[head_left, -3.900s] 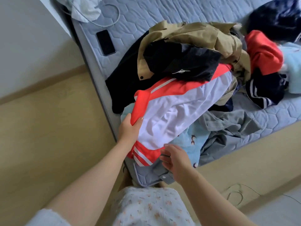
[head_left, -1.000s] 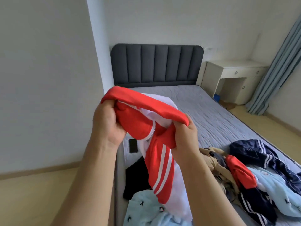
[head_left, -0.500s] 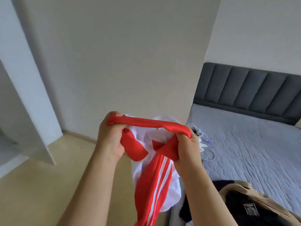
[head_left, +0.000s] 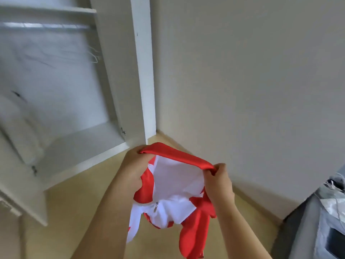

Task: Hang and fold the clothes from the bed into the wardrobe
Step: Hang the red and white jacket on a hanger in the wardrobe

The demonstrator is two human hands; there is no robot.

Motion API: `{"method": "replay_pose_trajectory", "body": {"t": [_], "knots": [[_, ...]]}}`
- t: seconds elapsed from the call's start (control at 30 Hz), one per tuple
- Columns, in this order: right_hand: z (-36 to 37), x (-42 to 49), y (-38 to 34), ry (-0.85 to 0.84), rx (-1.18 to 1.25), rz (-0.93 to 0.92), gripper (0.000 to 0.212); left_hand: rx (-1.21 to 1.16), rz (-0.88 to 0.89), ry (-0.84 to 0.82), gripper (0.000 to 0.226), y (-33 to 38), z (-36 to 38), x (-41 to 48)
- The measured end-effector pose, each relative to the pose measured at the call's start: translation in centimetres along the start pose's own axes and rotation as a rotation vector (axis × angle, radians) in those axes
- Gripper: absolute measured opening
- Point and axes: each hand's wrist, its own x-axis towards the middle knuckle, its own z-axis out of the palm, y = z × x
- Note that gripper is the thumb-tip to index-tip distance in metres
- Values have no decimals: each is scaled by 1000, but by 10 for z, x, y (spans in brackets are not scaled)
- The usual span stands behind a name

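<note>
A red and white zip jacket [head_left: 175, 186] hangs in the air in front of me, its red collar stretched between my two hands. My left hand [head_left: 134, 165] grips the collar's left end and my right hand [head_left: 220, 182] grips its right end. The jacket's body and a red sleeve dangle below. The open white wardrobe [head_left: 141, 71] stands ahead to the left, with a rail [head_left: 46, 25] under its top shelf and pale wire hangers [head_left: 93, 55] on it. The bed corner [head_left: 306, 221] shows at the lower right.
An open wardrobe door [head_left: 22, 193] juts out at the lower left. A plain wall fills the right half. Light wooden floor [head_left: 61, 221] lies below. A white item [head_left: 334, 206] and a dark phone [head_left: 334, 242] lie on the bed's edge.
I have turned left from the bed toward the wardrobe, carrying the jacket by its collar. The collar is now spread wider between my hands.
</note>
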Motion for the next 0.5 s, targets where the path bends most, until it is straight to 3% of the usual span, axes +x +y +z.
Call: {"method": "replay_pose_trajectory", "body": {"t": [0.2,0.37,0.5], "knots": [[82,-1,-31,-153,-123,-88,4,-50,-142,-41,21,7,-71,10],[140,8,-59,-310,41,-183,5,-176,-185,200,17,5,-114,30],[180,30,-84,-387,143,-244,5,62,-132,378,22,-8,-144,62]]}}
